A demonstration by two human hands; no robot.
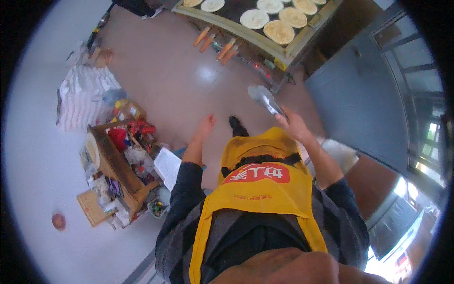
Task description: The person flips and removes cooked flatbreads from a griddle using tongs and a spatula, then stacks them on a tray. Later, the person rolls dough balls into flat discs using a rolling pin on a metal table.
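Note:
My right hand (295, 125) grips metal tongs (267, 101), whose broad pale ends point up and left over the floor. In front of my body, to the left, hangs my left hand (207, 124); its fingers look curled, and whether they are closed is too blurred to tell. I see nothing in it. Beyond both hands, at the top, is a griddle (227, 22) with a pale metal rim, carrying several round flatbreads (254, 19), some pale and some browned, such as the flatbread at the near corner (279, 32). A yellow apron (266, 191) covers my front.
Wooden handles (225, 49) stick out below the griddle's near edge. A grey-blue door (358, 96) stands on the right. To the left is a cluttered wooden table (117, 159), with a white foam box (167, 168) beside it. A person's dark shoe (156, 12) shows at the top left.

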